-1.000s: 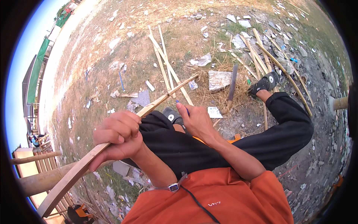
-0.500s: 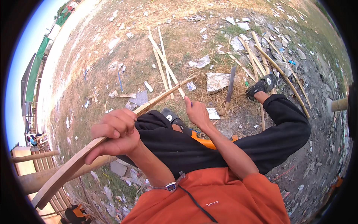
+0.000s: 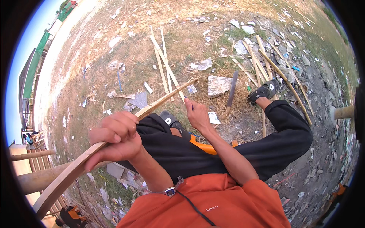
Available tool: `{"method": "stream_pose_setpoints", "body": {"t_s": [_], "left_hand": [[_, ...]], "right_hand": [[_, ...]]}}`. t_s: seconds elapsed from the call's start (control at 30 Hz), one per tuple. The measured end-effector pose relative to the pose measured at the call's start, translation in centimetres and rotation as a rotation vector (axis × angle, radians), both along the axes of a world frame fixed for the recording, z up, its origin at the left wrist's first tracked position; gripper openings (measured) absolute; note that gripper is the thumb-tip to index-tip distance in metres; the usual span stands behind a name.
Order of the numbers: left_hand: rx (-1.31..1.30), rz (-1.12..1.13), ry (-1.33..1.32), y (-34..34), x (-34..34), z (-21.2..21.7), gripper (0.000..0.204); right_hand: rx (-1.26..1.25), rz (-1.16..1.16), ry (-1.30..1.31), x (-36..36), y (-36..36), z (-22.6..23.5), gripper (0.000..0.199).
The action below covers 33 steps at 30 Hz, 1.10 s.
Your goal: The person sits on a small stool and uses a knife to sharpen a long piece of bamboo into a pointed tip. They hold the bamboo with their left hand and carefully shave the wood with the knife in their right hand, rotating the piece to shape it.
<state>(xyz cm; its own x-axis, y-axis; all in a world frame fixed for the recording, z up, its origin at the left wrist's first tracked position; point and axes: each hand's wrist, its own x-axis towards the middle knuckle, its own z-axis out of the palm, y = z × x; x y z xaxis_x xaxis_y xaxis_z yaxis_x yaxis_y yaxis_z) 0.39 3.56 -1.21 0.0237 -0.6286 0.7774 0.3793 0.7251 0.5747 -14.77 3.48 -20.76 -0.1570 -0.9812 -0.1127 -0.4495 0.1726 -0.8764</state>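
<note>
My left hand (image 3: 116,137) is wrapped round a long split strip of bamboo (image 3: 72,169), which slants from the lower left up toward the middle. Its far end is pale, thin and frayed. Beyond that, my right hand (image 3: 198,115) is closed just below the strip's far end, thumb upward. A small dark bluish bit shows at the thumb, but the fingers hide the rest of what they hold. On the ground past my right hand lies a machete (image 3: 232,89) with a dark blade and a wooden handle, beside a whitish slab (image 3: 220,86).
Several pale strips (image 3: 165,62) lie crossed ahead, and more sticks (image 3: 262,62) lie beside my right shoe (image 3: 266,90). An orange seat (image 3: 203,145) shows between my legs. Thick poles (image 3: 38,178) stand at the left, another pole (image 3: 344,112) at the right. Litter covers the ground.
</note>
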Motion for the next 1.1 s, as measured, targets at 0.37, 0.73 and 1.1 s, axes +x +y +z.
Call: {"method": "stream_pose_setpoints", "body": {"t_s": [0.37,0.73,1.1], "left_hand": [[0.034,0.115,0.069,0.0,-0.5,-0.3,0.067],[0.123,0.427,0.155,0.0,-1.0,0.4,0.065],[0.129,0.422,0.189,-0.2,-0.7,0.0,0.067]], "right_hand": [[0.004,-0.04,0.076,0.7,-1.9,-2.4,0.06],[0.077,-0.062,0.068,2.6,-3.1,-0.5,0.068],[0.058,-0.026,0.184,0.7,-4.0,-2.4,0.064]]}}
